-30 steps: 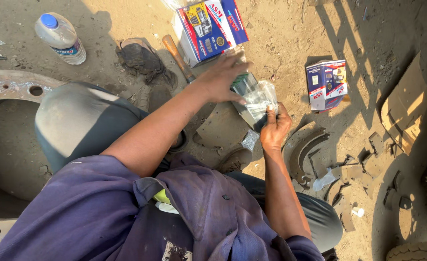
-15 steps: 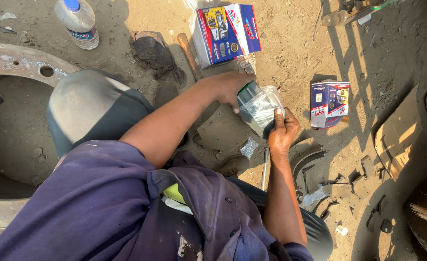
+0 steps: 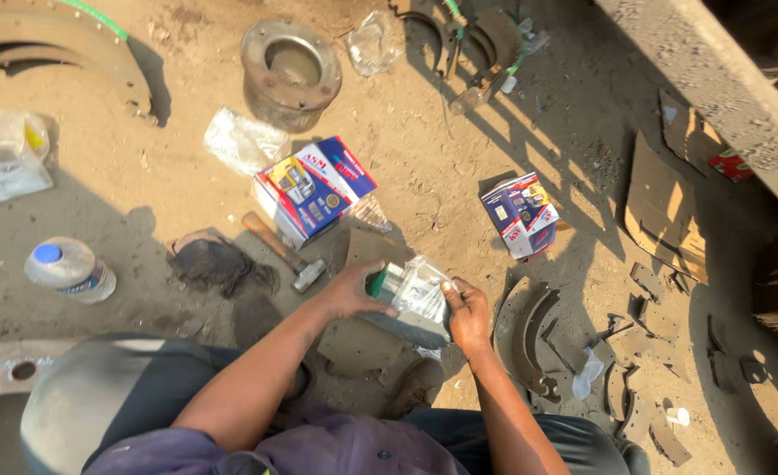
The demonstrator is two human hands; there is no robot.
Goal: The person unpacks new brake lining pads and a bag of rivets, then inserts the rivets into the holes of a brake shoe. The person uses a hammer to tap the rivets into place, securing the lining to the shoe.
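Fingers (image 3: 373, 274) of the left hand (image 3: 354, 290) are curling around a clear plastic bag (image 3: 420, 288) holding a metal part with a green end, pinching the bag's left side, while the fingers of the right hand (image 3: 466, 312) are pressing together on the bag's right edge, thumb on top. Both hands are holding the bag just above the sandy ground (image 3: 187, 193), in front of the person's knees. Taking the bag as the landmark: a blue and white cardboard box (image 3: 314, 187) is lying up and to its left, with a wooden-handled hammer (image 3: 283, 252) resting between that box and the bag. A dark rag (image 3: 217, 264) is sitting further left of the hammer, and a plastic bottle with a blue cap (image 3: 68, 268) is lying well to the left. A smaller blue and white box (image 3: 521, 214) is lying up and to the right of the bag. Curved brake shoes (image 3: 530, 339) are lying just right of the right hand, with broken lining pieces (image 3: 644, 369) scattered beyond them. A round metal hub (image 3: 290, 72) is standing far above the bag, near a crumpled clear wrapper (image 3: 241, 139).
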